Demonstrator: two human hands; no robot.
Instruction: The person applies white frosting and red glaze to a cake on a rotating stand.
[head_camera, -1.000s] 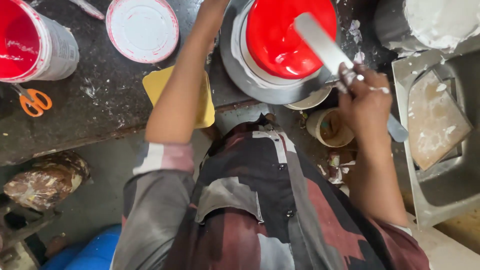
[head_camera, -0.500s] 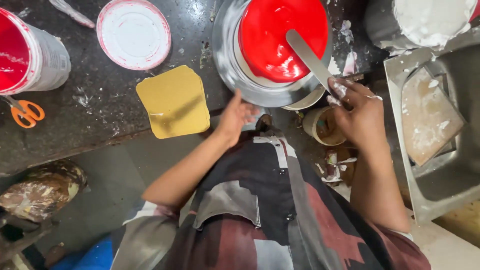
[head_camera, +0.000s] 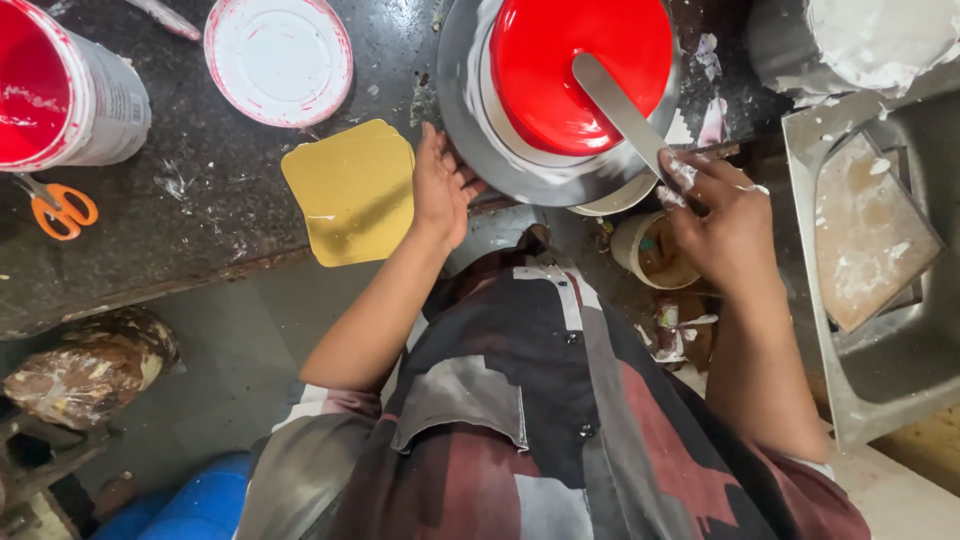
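Red-glazed cake (head_camera: 575, 70) on turntable (head_camera: 470, 140), spatula (head_camera: 620, 110) across it.

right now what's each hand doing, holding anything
Left hand: open, holding nothing, fingers on the turntable rim.
Right hand: closed on the spatula, blade on the red cake.

We are looking down into what seems to be a bakery or cake-decorating kitchen. At the top centre of the frame a red-glazed cake (head_camera: 580, 70) sits on a grey metal turntable (head_camera: 470, 140), with a long flat palette knife (head_camera: 622, 110) laid across it. The dark stone worktop (head_camera: 200, 215) is flecked with white cream. At the upper left stand a tub of red glaze (head_camera: 60, 90) and its white lid (head_camera: 278, 58), with a square gold cake board (head_camera: 350, 190) and orange-handled scissors (head_camera: 60, 207) nearby. At the right edge we see a steel sink (head_camera: 880, 370) smeared white, and above it probably a bowl of white cream (head_camera: 870, 40).
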